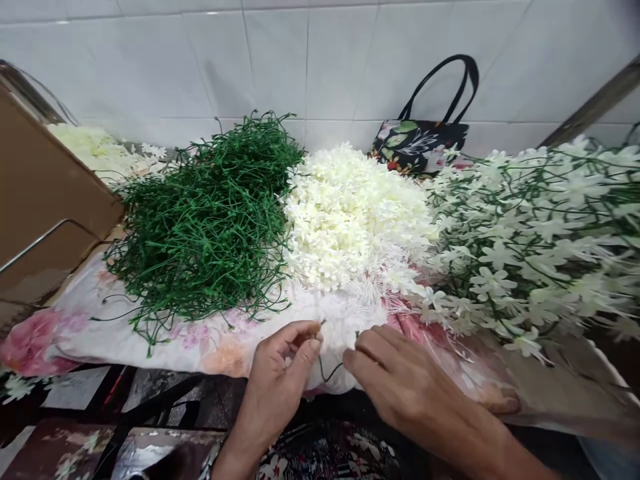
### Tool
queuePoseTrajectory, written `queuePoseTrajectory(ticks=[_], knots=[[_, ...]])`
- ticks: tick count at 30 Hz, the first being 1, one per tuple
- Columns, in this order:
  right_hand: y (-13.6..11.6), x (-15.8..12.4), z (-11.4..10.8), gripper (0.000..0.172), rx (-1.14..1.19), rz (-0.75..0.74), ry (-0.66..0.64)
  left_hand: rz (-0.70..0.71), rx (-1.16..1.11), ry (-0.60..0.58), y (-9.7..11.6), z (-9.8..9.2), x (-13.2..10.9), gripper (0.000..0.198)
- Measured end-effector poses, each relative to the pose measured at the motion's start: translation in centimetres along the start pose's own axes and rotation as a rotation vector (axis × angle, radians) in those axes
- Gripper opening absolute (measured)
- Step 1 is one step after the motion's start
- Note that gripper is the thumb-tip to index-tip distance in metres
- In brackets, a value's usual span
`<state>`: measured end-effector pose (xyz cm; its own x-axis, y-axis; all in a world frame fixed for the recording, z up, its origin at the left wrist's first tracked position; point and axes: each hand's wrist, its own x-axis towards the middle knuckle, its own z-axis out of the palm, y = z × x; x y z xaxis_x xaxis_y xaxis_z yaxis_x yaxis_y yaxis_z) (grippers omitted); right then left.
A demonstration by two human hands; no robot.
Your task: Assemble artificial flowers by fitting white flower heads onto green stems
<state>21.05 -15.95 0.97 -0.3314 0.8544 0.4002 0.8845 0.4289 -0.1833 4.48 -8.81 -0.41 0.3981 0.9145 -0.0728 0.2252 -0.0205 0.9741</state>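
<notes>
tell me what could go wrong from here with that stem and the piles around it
The thin green stem curves between the left hand and right hand, seemingly held by fingertips only, so it might slip or kink.
The pile of green stems is tangled; pulling one out could drag others along.
The white blossom pile meets the stemmed white flowers on its right, so the two could get mixed or snagged.

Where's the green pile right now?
In the head view, left of centre: the green pile lies on the flowered cloth, just left of the white pile and beyond the left hand.
</notes>
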Motion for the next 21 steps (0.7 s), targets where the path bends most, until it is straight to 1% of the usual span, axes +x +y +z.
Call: queuePoseTrajectory(ticks=[1,3,5,8,10,14,18,21], knots=[[-0.3,0.1,0.2,0.030,-0.009,-0.024,0.001,-0.079,-0.099,-0.007,0.1,0.4,0.0,0.012],[-0.8,0.2,0.6,0.028,-0.026,-0.072,0.003,-0.183,-0.278,0.045,0.1,1.1,0.2,0.008],[-1.1,0.1,1.0,0.027,-0.031,-0.106,0.005,-0.244,-0.413,0.074,0.1,1.5,0.4,0.011],[-0.9,-0.3,1.4,0.025,-0.017,-0.114,-0.002,-0.311,-0.544,0.036,0.3,1.5,0.5,0.010],[-0.6,-0.7,1.5,0.024,-0.011,-0.098,-0.006,-0.342,-0.604,0.020,0.4,1.3,0.4,0.013],[-0.3,-1.1,1.6,0.025,-0.011,-0.055,0.015,-0.388,-0.682,0.008,0.7,1.5,0.3,0.028],[-0.4,-1.0,1.7,0.026,-0.006,-0.033,0.040,-0.423,-0.690,0.037,0.4,1.8,0.0,0.024],[-0.4,-1.1,1.7,0.024,0.012,-0.024,0.030,-0.414,-0.658,0.037,0.3,1.8,0.0,0.023]])
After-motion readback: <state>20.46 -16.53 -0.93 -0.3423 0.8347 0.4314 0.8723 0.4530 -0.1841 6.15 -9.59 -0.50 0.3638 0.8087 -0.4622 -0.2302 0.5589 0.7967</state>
